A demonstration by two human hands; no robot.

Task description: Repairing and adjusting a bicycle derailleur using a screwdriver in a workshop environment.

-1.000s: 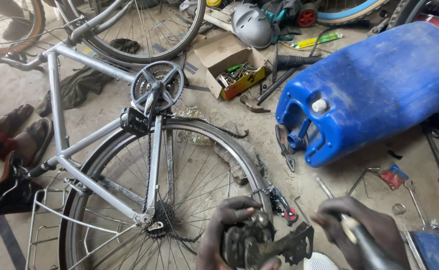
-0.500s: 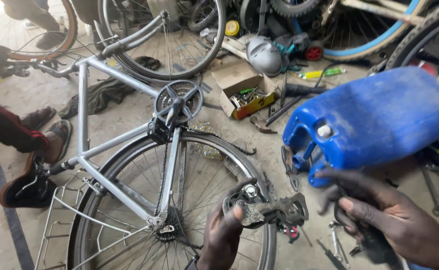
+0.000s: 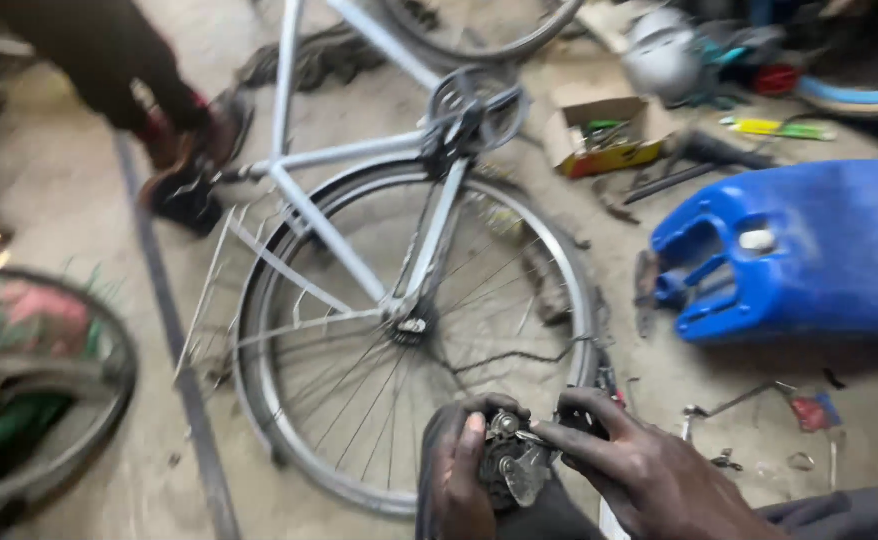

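We see the left hand [image 3: 459, 470] wrapped around a small greasy bike part [image 3: 511, 462], perhaps a derailleur, though blur hides detail. The right hand [image 3: 631, 462] pinches its top with closed fingertips [image 3: 549, 432]. It sits low in view, just before the bicycle's rear wheel [image 3: 409, 330].
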